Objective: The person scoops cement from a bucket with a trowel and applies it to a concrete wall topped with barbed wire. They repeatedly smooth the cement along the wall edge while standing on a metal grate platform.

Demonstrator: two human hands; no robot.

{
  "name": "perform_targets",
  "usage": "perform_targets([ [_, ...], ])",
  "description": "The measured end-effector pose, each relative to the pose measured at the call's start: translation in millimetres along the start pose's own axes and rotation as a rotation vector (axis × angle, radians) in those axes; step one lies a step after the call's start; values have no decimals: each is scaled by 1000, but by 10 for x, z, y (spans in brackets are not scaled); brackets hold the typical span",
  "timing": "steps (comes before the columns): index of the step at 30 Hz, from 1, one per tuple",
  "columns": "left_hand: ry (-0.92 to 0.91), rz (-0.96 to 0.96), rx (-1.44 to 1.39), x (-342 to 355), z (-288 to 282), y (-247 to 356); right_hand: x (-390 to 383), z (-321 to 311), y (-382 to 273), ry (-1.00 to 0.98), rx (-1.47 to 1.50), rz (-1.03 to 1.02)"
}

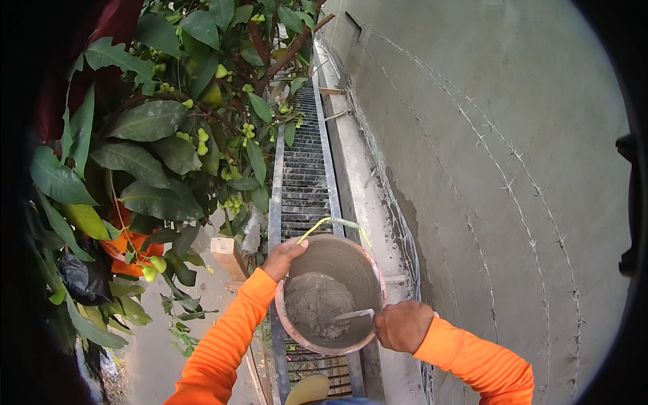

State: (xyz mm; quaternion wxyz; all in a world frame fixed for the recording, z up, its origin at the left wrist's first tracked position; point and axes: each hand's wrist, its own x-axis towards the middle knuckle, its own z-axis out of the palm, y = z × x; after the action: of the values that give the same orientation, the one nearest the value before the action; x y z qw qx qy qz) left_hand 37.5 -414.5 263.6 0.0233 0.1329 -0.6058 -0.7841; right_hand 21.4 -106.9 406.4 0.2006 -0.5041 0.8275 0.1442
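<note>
A round bucket (379, 270) with a pinkish rim and grey-smeared inside stands over the metal walkway below me. Wet grey mortar (316, 297) is heaped in its bottom. My left hand (284, 259) is closed on the upper left of the rim, close to the yellow handle (316, 227), which arches up with a pale grip sleeve. At the lower right rim my right hand (405, 327) is closed around a trowel, its fist hiding the handle. The trowel's blade (349, 315) reaches into the bucket and touches the mortar. Both arms wear orange sleeves.
A narrow slatted metal walkway (307, 162) runs away from me beside a concrete ledge (361, 172). Barbed wire (482, 142) stretches along the grey plastered wall (553, 81). Leafy branches with green fruit (202, 142) crowd the left. A wooden beam (229, 255) juts up beside the bucket.
</note>
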Motion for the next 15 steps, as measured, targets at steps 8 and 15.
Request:
perform_targets([
  [8,-58,289,281,-211,1283,193,-680,638,260,125,-36,204],
  [15,-192,277,269,-543,1742,219,-783,1560,164,313,-1,271],
])
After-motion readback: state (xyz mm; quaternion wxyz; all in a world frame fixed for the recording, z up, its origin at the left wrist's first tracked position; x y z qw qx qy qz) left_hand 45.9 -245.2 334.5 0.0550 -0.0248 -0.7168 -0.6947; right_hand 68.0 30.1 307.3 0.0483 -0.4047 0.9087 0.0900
